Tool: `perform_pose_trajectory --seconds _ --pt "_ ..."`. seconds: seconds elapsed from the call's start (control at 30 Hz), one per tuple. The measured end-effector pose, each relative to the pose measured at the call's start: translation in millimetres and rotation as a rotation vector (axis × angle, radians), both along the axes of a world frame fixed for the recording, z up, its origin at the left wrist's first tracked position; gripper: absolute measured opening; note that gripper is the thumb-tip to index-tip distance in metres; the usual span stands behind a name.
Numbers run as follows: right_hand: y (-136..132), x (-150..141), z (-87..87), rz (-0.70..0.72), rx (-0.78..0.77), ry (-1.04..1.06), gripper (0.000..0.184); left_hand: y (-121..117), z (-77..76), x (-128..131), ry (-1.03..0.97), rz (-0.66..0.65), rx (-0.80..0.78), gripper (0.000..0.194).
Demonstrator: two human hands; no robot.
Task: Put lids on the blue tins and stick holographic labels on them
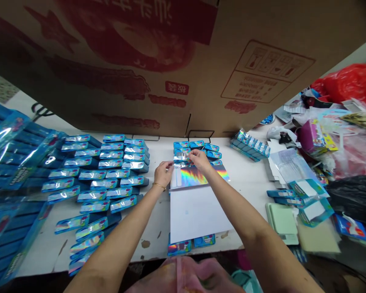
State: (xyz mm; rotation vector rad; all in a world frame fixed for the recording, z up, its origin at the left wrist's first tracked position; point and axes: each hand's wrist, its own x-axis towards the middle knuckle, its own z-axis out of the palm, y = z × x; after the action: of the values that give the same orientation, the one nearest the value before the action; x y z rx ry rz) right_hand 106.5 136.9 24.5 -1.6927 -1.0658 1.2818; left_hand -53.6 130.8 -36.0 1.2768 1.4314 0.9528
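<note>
A white sheet (197,213) lies on the table in front of me, with a shiny rainbow strip of stickers (198,176) across its far end. My left hand (163,173), a thin bracelet on its wrist, pinches the strip's left upper corner. My right hand (199,159) pinches a small holographic sticker at the strip's top edge. Just beyond both hands stand a few small blue boxes (197,148) in a cluster. Two more blue boxes (190,243) peek out under the sheet's near edge.
Rows of blue holographic boxes (103,179) cover the table's left side, and blue trays (12,162) are stacked at the far left. A big cardboard box (183,61) overhangs the back. Another box bundle (250,145), papers, packets and red bags (350,81) crowd the right.
</note>
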Motion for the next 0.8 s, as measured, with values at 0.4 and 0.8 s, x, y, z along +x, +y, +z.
perform_pose_trajectory --seconds 0.4,0.8 --pt "23 -7 -5.8 0.066 -0.004 0.159 0.01 52 16.9 16 -0.647 0.248 -0.388 0.036" --pt "55 -6 -26.4 0.111 -0.034 -0.538 0.01 65 -1.7 25 -0.375 0.36 -0.262 0.041"
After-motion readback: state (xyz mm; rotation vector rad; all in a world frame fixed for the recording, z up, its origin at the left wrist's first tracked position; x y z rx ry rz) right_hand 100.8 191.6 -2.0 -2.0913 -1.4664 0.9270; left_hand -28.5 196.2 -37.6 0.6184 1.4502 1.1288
